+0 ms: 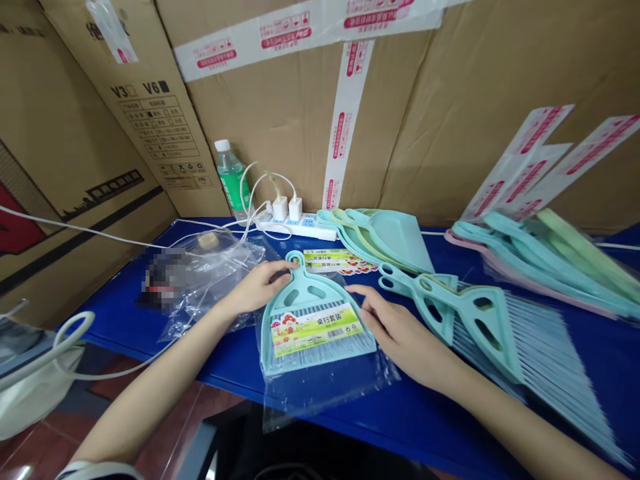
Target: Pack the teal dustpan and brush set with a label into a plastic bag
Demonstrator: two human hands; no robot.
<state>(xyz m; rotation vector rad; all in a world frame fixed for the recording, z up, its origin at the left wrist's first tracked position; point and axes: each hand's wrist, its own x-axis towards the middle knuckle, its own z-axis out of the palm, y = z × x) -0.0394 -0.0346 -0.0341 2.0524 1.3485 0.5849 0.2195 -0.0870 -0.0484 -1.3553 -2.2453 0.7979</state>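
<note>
A mint-green dustpan and brush set with a colourful label lies inside a clear plastic bag at the front of the blue table. My left hand grips the set's left edge near the handle, fingers curled on it. My right hand rests on its right edge, fingers pressed against the bag and pan.
Stacked dustpans, a pile of brushes, more bagged sets and loose labels lie to the right. Empty clear bags, a power strip with chargers and a green bottle are behind left. Cardboard boxes wall the back.
</note>
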